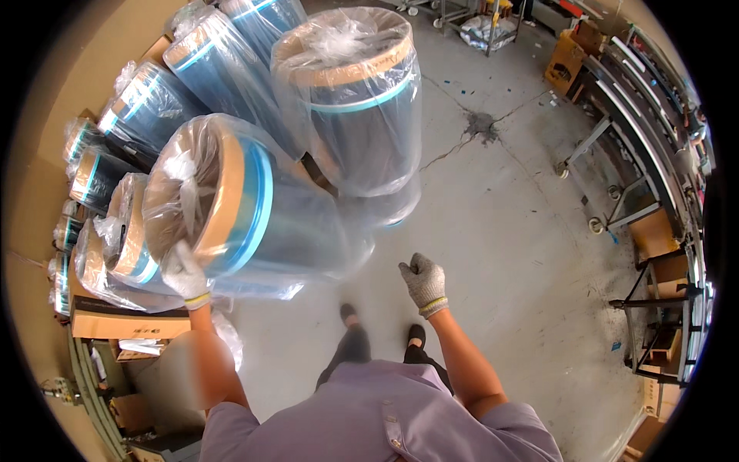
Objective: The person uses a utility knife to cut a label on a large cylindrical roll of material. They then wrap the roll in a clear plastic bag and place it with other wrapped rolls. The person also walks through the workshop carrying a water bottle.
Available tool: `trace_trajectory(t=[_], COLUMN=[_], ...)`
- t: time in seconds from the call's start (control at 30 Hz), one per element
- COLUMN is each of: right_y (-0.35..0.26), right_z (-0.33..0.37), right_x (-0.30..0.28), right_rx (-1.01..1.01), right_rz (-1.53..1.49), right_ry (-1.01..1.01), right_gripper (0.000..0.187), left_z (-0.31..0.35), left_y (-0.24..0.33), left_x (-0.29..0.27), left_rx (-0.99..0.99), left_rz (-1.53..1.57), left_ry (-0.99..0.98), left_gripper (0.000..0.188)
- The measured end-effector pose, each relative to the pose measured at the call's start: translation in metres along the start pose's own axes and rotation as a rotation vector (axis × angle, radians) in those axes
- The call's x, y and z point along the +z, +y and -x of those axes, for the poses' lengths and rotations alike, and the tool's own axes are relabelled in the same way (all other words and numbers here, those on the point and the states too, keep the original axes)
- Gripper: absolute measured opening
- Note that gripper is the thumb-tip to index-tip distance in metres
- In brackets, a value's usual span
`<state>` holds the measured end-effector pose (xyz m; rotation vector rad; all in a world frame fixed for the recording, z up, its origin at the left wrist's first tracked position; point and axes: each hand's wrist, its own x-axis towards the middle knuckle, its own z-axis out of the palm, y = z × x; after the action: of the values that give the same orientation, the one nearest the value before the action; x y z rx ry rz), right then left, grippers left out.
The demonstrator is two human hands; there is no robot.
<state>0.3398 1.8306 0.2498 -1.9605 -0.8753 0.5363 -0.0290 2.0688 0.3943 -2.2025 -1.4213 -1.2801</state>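
A large drum-shaped cylinder (258, 204) in clear plastic stands at my left, with a brown rim and a bright blue band near its top. The plastic is gathered in a knot over its top. My left hand (185, 276), in a grey knit glove, is closed on the near edge of this rim, and its fingertips are partly lost against the plastic. My right hand (423, 283), gloved too, hangs over the floor right of the cylinder, fingers curled with nothing visible in them. Just beyond stands another wrapped cylinder (354, 131).
Several more wrapped cylinders (158, 100) crowd along the left wall. A flat cardboard box (127, 319) lies near my left arm. On the right runs a wheeled metal rack (631, 146) with long pieces. The grey floor (500, 223) has cracks and small scraps.
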Motion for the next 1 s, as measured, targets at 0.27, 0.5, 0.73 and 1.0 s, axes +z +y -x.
trace_trajectory(t=[0.27, 0.5, 0.73, 1.0], right_y=[0.022, 0.01, -0.004, -0.025], right_z=[-0.006, -0.006, 0.002, 0.016], right_x=[-0.018, -0.01, 0.012, 0.04], right_rx=[0.055, 0.037, -0.04, -0.138], right_rz=[-0.022, -0.046, -0.009, -0.008], right_ry=[-0.132, -0.265, -0.412, -0.511], right_gripper=[0.033, 0.029, 0.03, 0.03], left_z=[-0.043, -0.081, -0.036, -0.024], left_y=[-0.115, -0.109, 0.018, -0.025], left_x=[-0.008, -0.025, -0.019, -0.02], left_rx=[-0.226, 0.0, 0.189, 0.143], left_rz=[0.001, -0.151, -0.166, -0.147], left_ry=[-0.063, -0.429, -0.435, -0.341], left_gripper=[0.055, 0.05, 0.039, 0.052])
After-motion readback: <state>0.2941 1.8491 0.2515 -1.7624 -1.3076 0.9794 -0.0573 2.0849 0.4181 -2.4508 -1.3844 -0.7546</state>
